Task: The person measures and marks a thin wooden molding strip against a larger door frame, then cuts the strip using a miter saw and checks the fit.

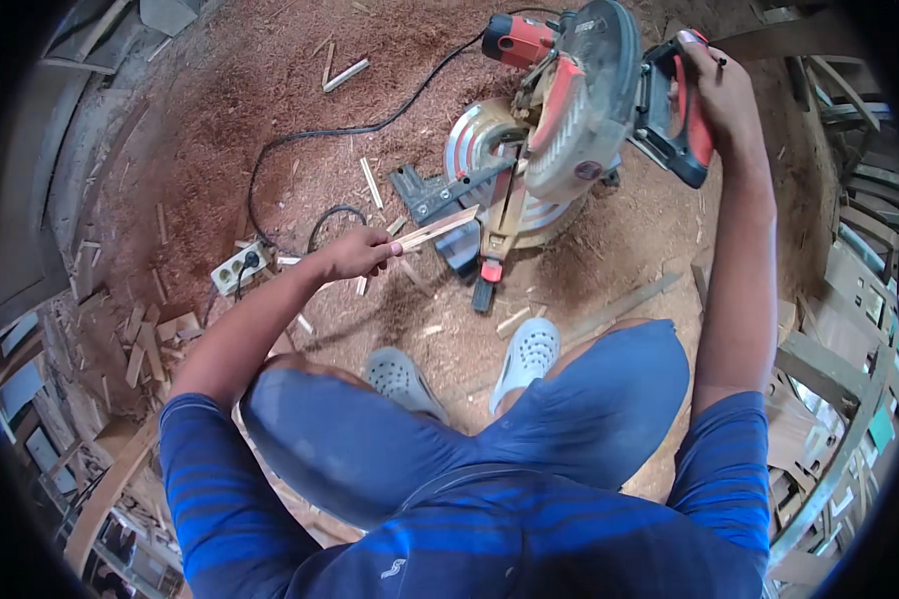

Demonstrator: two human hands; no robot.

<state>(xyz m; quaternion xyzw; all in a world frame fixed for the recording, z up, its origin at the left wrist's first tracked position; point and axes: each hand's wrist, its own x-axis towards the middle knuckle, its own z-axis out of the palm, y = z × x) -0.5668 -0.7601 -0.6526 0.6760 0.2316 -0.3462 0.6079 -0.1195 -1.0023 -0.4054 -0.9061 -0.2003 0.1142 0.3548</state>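
Note:
A red and black miter saw (587, 110) stands on the floor ahead of me, its head over the round slotted base (539, 215). My right hand (719, 95) is closed around the saw's red and black handle (691, 135) at the far right. In my left hand (358, 254), fingers pinched, is a thin wooden strip (438, 229). The strip's far end reaches the near left side of the saw's base, beside the dark fence (449, 195). Whether the strip rests on the base I cannot tell.
A black cord (345, 131) curves across the sawdust-covered floor. A white power strip (238, 268) with a black plug lies left of my left hand. Small wood offcuts (372, 184) are scattered around. Scrap wood piles (145, 344) lie at left and right. My feet, in pale clogs (529, 354), are close to the saw.

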